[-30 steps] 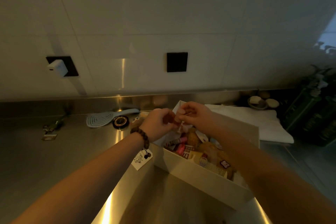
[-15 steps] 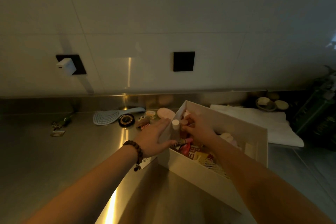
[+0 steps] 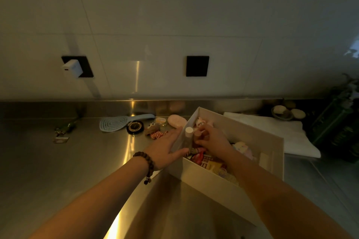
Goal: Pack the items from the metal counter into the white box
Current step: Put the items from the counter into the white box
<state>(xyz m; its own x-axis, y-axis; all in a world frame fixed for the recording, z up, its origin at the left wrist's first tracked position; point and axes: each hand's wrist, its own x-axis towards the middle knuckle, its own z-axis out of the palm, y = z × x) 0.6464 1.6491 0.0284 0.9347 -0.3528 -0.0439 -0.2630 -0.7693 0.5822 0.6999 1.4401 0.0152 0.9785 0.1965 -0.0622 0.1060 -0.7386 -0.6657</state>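
Right hand [image 3: 210, 138] is inside the white box [image 3: 211, 182] at its far-left corner, fingers curled round a small brown-capped bottle [image 3: 198, 134], setting it upright next to a white-capped bottle [image 3: 188, 132] that stands against the box wall. Left hand [image 3: 167, 149] lies outside that same corner, fingers straight and flat along the wall, thumb hooked over the near rim; it steadies the box w/o gripping anything.

Box is already well filled w/ packets and small soft things, so packing looks well along.

Still out on the metal worktop [image 3: 58, 170], all at approx 10–11 o'clock from the left hand: pink oval soap [image 3: 176, 121] just beside the box's far corner, small yellow case [image 3: 160, 120], checked fabric toy [image 3: 155, 132], round black compact [image 3: 135, 126], pale blue hairbrush [image 3: 120, 123] w/ its long axis running left-right, handle pointing toward the box. Further off at 9 o'clock, a green keychain w/ tag [image 3: 63, 132].

Key relation: every leftover lies left of the box, so the left hand is nearer; the toy sits just beyond its fingertips. Right hand would have to cross over the box wall to reach any of them.
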